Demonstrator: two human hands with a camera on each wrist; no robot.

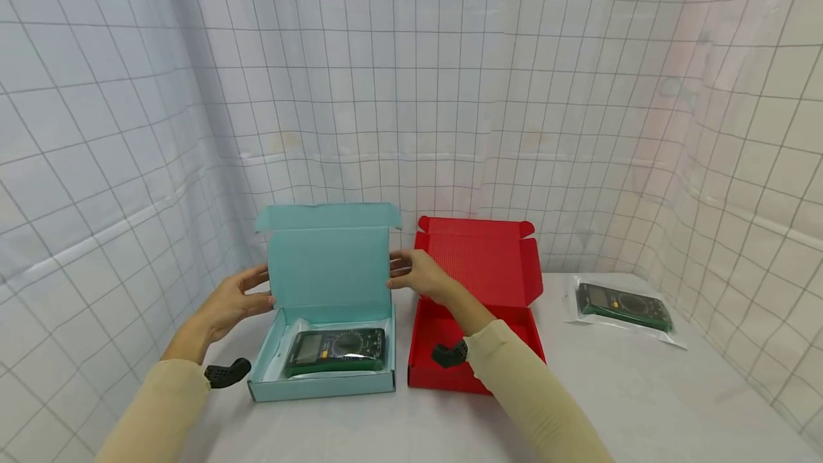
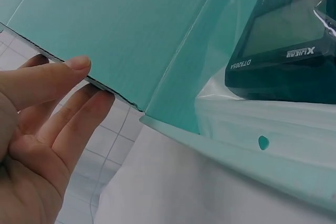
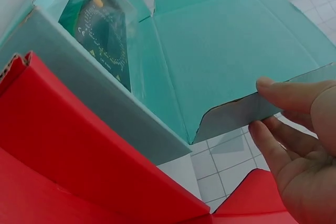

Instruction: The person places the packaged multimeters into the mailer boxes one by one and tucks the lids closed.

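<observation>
A light teal cardboard box (image 1: pixel 324 386) stands with its lid (image 1: pixel 328 270) raised upright. In it lies a green and black digital multimeter (image 1: pixel 337 349) in a clear plastic bag, its display toward the left. My left hand (image 1: pixel 228 302) holds the lid's left edge, thumb on the inner face and fingers behind, as the left wrist view shows. On the opposite side my right hand (image 1: pixel 421 274) pinches the lid's right side flap (image 3: pixel 236 115) between thumb and fingers.
Just right of the teal box stands a red cardboard box (image 1: pixel 444 379) with its lid (image 1: pixel 476 259) tilted back; my right forearm crosses over it. Farther right, another bagged multimeter (image 1: pixel 624 307) lies on the white table (image 1: pixel 617 399). Checked curtains (image 1: pixel 411 91) hang around the table.
</observation>
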